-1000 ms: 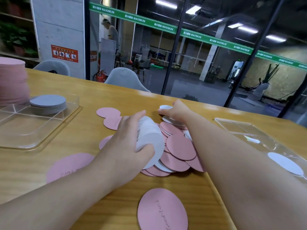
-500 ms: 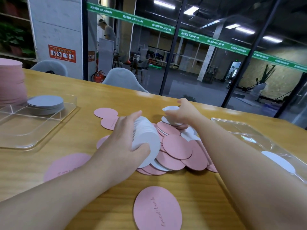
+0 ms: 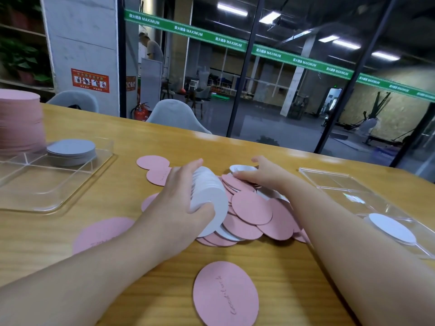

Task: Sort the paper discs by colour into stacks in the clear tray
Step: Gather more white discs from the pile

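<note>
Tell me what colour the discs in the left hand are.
White: the left hand grips a bundle of white discs, seen in the head view.
</note>
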A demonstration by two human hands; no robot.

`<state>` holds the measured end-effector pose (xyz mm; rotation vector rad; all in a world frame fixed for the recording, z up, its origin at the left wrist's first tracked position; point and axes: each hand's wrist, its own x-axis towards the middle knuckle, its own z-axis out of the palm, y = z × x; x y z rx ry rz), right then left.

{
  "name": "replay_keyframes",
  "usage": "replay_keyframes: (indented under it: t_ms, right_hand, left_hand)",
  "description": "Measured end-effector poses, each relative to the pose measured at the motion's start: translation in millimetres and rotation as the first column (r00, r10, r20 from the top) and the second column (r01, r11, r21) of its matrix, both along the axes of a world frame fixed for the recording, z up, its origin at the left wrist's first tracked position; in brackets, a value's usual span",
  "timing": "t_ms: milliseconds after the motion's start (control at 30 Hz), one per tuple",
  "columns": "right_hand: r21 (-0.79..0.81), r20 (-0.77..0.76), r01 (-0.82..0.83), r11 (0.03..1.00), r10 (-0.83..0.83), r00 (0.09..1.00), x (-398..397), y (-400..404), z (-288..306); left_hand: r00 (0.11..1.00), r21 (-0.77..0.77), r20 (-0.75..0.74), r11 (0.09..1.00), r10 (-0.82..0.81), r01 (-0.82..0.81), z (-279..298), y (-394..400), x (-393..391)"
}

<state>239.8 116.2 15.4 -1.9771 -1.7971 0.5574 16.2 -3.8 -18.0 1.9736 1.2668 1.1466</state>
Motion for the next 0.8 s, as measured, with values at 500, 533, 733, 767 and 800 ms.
replay_keyframes:
  t_ms: [500, 533, 733, 767, 800]
  right_hand:
    - [0.383, -0.111, 0.008, 0.924, 0.037, 0.993, -9, -19, 6]
    - [0.417, -0.127, -0.013, 0.909, 0.073, 0.989, -12, -28, 7]
    - [0.527, -0.111, -0.201, 0.826, 0.301, 0.947, -25, -96, 9]
    - [0.549, -0.106, -0.231, 0.803, 0.341, 0.934, -27, -107, 12]
    - [0.57, -0.097, -0.255, 0.781, 0.373, 0.923, -29, -117, 14]
  left_hand:
    - [1.0, 0.011, 0.006, 1.0, -0.004, 0.004, -2, 2, 0]
    - [1.0, 0.005, 0.013, 1.0, -0.005, 0.005, -2, 2, 0]
    - [0.998, -0.023, 0.06, 1.0, 0.004, -0.003, -2, 5, 0]
    - [0.998, -0.029, 0.064, 1.0, 0.008, -0.006, -2, 5, 0]
    - [0.998, -0.034, 0.066, 0.999, 0.011, -0.009, -1, 5, 0]
